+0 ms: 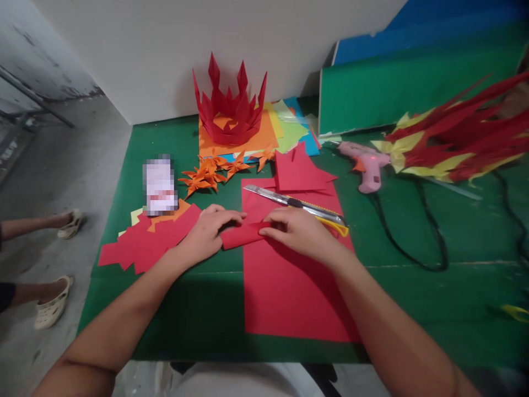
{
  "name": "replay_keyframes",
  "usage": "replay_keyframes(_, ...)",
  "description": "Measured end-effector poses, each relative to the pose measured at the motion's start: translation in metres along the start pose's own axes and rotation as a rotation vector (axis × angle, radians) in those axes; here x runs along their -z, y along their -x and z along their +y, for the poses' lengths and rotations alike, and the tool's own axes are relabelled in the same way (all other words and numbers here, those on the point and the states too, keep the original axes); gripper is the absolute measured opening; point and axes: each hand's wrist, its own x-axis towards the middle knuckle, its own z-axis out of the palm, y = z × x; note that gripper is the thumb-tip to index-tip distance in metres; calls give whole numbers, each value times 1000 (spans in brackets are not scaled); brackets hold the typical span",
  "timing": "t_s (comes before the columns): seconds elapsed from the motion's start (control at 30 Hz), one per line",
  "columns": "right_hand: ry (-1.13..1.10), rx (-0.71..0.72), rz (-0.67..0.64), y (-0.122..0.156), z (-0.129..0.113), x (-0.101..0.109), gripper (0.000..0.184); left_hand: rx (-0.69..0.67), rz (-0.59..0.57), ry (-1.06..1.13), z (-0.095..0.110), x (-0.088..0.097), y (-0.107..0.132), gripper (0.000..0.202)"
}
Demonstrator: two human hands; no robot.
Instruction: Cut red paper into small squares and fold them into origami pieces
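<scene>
Folded red strip (239,237): between both hands, across the left edge of the red sheet (295,306) on the worktop (185,320); long axis roughly side to side.
Right hand (300,234): grip nearly closed, pinching the strip's right end.
Left hand (206,234): fingers arched by its left end; whether they hold it, I cannot tell.
</scene>
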Motion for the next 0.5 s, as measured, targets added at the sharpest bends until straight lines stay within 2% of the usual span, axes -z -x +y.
replay_keyframes(0.1,16,-1,36,0,-4,-1,18,68,38,55,0,1,0,28)
replay_keyframes(0.2,16,-27,52,-2,-7,-1,17,52,79,96,0,2,0,35)
replay_keyframes(0.27,14,-49,67,-3,-8,-2,16,42,67,68,0,1,1,32)
replay_keyframes(0.37,13,-90,66,-5,-9,-3,16,-11,33,-11,-2,-1,2,23)
replay_keyframes(0.5,18,-138,70,-7,-8,-5,19,-124,4,-86,-6,-4,2,22)
